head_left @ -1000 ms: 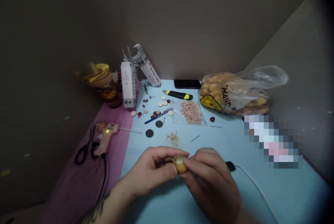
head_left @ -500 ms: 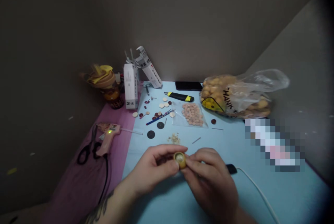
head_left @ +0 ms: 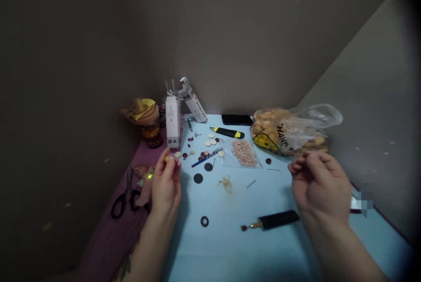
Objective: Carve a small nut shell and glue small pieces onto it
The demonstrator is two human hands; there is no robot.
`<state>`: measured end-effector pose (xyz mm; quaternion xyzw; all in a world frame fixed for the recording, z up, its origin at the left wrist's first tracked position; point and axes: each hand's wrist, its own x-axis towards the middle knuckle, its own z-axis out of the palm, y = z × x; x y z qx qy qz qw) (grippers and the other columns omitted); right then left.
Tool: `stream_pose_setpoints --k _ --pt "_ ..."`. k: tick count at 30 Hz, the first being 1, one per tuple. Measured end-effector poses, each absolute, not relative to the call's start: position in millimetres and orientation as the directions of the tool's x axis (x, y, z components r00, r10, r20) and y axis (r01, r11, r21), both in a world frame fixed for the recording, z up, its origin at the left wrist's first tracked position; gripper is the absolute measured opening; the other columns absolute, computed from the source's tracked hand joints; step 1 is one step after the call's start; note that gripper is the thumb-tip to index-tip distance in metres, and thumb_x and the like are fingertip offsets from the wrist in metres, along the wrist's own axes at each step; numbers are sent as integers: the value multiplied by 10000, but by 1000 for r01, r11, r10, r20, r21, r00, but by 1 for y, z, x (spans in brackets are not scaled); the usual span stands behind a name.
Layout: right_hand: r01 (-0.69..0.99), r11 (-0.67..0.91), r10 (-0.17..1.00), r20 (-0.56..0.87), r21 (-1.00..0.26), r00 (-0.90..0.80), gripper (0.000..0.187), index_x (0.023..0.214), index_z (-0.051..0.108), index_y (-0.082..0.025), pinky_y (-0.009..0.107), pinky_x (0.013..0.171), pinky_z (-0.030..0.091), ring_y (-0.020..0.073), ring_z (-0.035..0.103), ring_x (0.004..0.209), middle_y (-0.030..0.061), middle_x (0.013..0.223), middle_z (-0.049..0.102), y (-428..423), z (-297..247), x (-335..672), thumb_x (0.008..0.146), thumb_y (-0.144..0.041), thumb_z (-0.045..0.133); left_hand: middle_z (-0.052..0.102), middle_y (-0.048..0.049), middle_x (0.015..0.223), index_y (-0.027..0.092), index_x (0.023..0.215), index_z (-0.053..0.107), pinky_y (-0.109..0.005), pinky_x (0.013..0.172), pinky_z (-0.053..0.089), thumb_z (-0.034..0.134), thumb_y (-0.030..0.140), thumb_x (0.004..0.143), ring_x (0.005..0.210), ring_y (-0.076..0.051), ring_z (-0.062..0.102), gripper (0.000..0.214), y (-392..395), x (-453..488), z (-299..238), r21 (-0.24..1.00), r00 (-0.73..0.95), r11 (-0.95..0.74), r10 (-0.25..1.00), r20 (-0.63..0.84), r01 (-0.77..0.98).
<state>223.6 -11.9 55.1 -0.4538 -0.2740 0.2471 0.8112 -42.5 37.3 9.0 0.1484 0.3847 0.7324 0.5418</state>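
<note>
My left hand (head_left: 167, 183) is raised over the left side of the table near the glue gun, with its thumb and fingers pinched on a small hollow yellowish piece (head_left: 168, 158), mostly covered by them. On the right, my right hand (head_left: 320, 185) hovers with curled fingers, the thumb against them; whatever is in them, if anything, is hidden. A black pen-shaped rotary tool (head_left: 279, 219) with a small dark tip lies between the hands. Left of it rests a dark ring (head_left: 204, 221). Pale shavings (head_left: 226, 183) are heaped in the middle.
A pink glue gun (head_left: 146, 187) with a lit light and scissors (head_left: 123, 198) lie left. Farther back are a drink cup (head_left: 148, 124), white boxes (head_left: 173, 122), a utility knife (head_left: 228, 132), a phone (head_left: 237, 119), a bag of beads (head_left: 244, 153) and a bag of round tan pieces (head_left: 271, 126).
My hands have parted from the middle: the left went up and left with the hollow piece, the right went right. The rotary tool and dark ring came into sight. The view shifted slightly.
</note>
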Motion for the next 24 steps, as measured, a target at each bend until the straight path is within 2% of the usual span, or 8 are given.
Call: stream_pose_setpoints --k 3,6,8,11,14,19,24 --pt "-19 396 679 279 -918 679 134 746 621 -189 205 519 404 77 489 549 -49 659 549 3 52 231 718 -272 722 674 22 796 205 1018 714 -162 721 498 805 206 658 699 -56 624 370 38 -42 6 744 -356 -107 916 -184 -659" --pt "324 240 812 372 -915 450 161 821 624 -191 228 517 413 98 490 533 -43 631 552 17 45 232 840 -345 581 683 2 856 215 1023 712 -154 681 487 803 242 662 721 -64 631 374 37 -40 6 770 -316 -81 935 -161 -632" --pt "442 201 882 358 -874 307 186 814 648 -177 253 551 440 122 538 573 -13 664 608 27 40 226 836 -347 579 673 -6 899 224 1030 707 -155 667 486 800 267 669 750 -76 639 376 36 -40 7 796 -299 -91 947 -117 -598" --pt "543 206 946 308 -814 104 137 751 692 -173 284 638 475 164 614 676 32 753 699 38 32 207 774 -291 625 652 -13 960 235 1050 687 -172 680 495 797 286 677 786 -95 652 392 36 -41 8 841 -306 -153 952 -17 -520" --pt "634 241 964 258 -735 -68 103 722 718 -181 288 676 463 171 619 688 32 729 711 48 26 190 750 -211 623 645 -25 971 222 1030 670 -194 691 503 788 310 687 792 -112 658 373 37 -42 4 871 -330 -196 943 41 -451" --pt "749 272 961 209 -605 -180 157 803 724 -173 301 714 436 195 614 778 68 844 713 61 32 202 795 -176 567 657 -32 940 191 999 662 -205 698 497 796 300 669 781 -115 646 372 39 -40 -5 904 -331 -220 939 95 -366" --pt "779 364 916 45 -511 -399 140 712 713 -196 282 699 445 187 622 738 36 791 702 47 30 235 704 -95 616 661 -25 912 180 971 665 -192 709 485 801 279 661 788 -105 637 353 43 -40 -7 898 -329 -214 941 84 -385"
